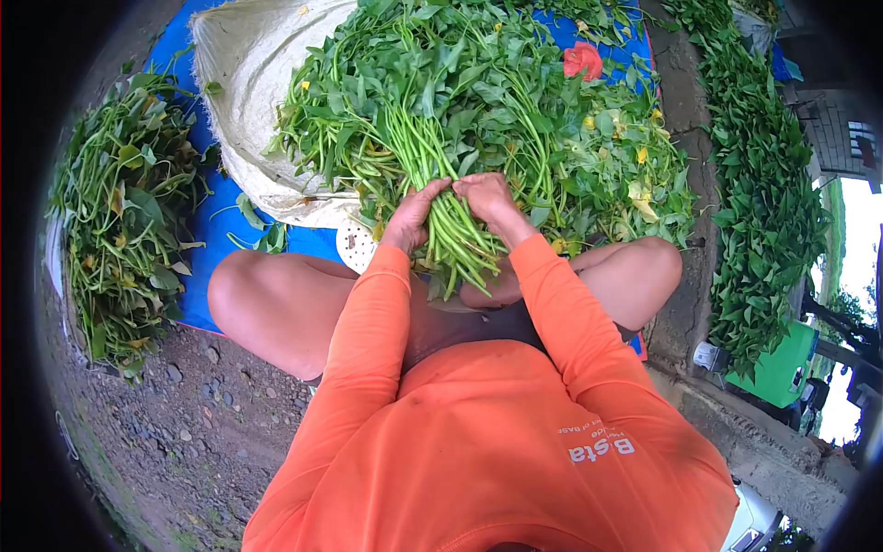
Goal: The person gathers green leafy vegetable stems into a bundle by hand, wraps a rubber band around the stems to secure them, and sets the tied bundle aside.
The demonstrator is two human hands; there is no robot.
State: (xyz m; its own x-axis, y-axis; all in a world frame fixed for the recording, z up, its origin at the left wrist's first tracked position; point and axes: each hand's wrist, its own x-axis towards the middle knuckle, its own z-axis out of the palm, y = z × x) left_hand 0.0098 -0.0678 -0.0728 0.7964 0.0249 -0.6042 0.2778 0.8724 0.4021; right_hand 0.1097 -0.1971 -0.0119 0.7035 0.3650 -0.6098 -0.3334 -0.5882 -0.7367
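A bundle of long green stems [423, 147] with leafy tops lies across my lap, its cut ends pointing toward me. My left hand [414, 213] is closed round the bundle from the left side. Against its right side is my right hand [486, 195], fingers curled at the stems, close to the left fingertips. Beyond the hands spreads a large heap of leafy greens [515, 92], with some yellow leaves at its right. Part of a round white piece with small holes [357, 247] shows beside my left wrist.
Under the heap are a pale woven sack [248, 101] and a blue sheet [207, 267]. Another pile of greens [129, 221] stands at the left. Leafy bunches [763, 202] line the right, near a green container [777, 368]. A red item [582, 61] lies on the heap.
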